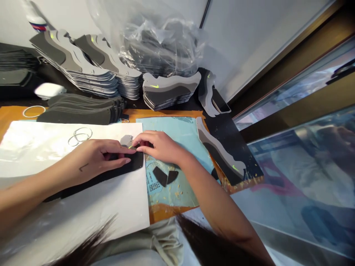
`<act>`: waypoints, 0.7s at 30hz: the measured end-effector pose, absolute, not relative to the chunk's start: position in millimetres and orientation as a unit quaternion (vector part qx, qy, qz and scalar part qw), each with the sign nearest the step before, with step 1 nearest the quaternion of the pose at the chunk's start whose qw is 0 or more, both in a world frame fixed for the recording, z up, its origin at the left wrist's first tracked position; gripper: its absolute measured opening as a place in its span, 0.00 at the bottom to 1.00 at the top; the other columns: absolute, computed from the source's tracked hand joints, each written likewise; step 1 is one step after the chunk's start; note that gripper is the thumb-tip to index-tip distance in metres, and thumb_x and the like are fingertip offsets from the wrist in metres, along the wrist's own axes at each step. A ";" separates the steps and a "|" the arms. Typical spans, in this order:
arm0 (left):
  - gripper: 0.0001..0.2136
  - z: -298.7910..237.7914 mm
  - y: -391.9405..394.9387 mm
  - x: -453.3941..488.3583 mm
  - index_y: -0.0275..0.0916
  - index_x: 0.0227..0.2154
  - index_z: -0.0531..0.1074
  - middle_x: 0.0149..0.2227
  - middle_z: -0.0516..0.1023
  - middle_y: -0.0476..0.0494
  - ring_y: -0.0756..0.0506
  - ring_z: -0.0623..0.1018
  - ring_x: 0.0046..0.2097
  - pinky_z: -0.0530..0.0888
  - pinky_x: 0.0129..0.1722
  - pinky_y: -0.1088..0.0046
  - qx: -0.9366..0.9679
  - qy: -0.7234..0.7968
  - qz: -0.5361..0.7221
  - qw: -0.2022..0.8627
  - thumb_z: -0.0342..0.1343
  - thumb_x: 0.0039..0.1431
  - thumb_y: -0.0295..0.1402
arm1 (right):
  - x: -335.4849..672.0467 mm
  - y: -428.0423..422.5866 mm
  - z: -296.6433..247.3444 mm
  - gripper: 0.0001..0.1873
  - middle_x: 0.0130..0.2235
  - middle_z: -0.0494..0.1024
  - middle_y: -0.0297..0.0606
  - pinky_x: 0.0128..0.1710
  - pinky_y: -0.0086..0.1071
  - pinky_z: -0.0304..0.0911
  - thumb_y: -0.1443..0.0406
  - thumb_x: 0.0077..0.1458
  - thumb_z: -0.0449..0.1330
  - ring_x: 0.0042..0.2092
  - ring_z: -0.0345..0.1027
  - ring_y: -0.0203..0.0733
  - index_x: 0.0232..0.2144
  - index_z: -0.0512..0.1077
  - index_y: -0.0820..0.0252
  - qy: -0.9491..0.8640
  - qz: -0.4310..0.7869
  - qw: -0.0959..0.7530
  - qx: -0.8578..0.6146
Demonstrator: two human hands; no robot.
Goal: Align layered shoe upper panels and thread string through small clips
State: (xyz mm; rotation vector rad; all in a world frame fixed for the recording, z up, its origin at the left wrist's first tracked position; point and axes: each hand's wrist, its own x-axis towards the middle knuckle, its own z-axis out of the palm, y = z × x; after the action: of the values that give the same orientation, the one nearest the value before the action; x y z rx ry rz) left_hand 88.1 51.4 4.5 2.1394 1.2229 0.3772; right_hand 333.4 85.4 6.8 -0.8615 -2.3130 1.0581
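My left hand [102, 157] lies flat on a long black cut piece [97, 177] that rests across a white sheet [55, 147], its fingers pressing the piece's right end. My right hand [158, 146] pinches a small grey piece [127, 140] at that same end, fingertips meeting the left hand's. Two small dark cut pieces [165, 176] lie on the light blue mat [177, 129] just under my right wrist.
Stacks of grey layered shoe-upper pieces [83, 66] line the back, with one stack [169, 92] nearer and a plastic bag of pieces [158, 44] behind. A dark pile [83, 109] sits in front. One finished piece [219, 151] lies at right. Rubber bands [80, 136] rest on the sheet.
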 end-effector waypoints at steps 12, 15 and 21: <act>0.20 4.3 49.5 88.6 0.45 0.50 0.81 0.29 0.77 0.50 0.52 0.68 0.26 0.65 0.27 0.77 0.817 0.470 0.133 0.306 0.55 0.64 0.49 | 338.2 87.3 8.2 0.06 0.41 0.78 0.36 0.47 0.33 0.62 0.71 0.63 0.60 0.44 0.71 0.38 0.35 0.76 0.59 -0.842 0.382 0.230 -0.305; 0.19 5.0 49.1 88.7 0.46 0.51 0.81 0.31 0.77 0.50 0.52 0.68 0.26 0.65 0.27 0.77 0.824 0.469 0.127 0.292 0.55 0.64 0.47 | 337.9 87.5 7.7 0.06 0.41 0.79 0.36 0.47 0.33 0.62 0.71 0.63 0.60 0.44 0.71 0.38 0.35 0.76 0.58 -0.842 0.381 0.226 -0.307; 0.16 8.0 46.7 92.3 0.51 0.51 0.81 0.35 0.80 0.50 0.52 0.72 0.29 0.66 0.31 0.77 0.844 0.463 0.126 0.240 0.54 0.66 0.45 | 339.1 87.9 7.4 0.06 0.39 0.78 0.35 0.45 0.32 0.62 0.72 0.61 0.61 0.42 0.71 0.38 0.34 0.77 0.59 -0.845 0.374 0.226 -0.309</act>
State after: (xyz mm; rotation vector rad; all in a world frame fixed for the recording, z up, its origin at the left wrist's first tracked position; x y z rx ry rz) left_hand 92.3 46.7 8.0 2.3087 1.2673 0.3438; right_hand 339.1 87.9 7.4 -0.8516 -2.3295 1.0324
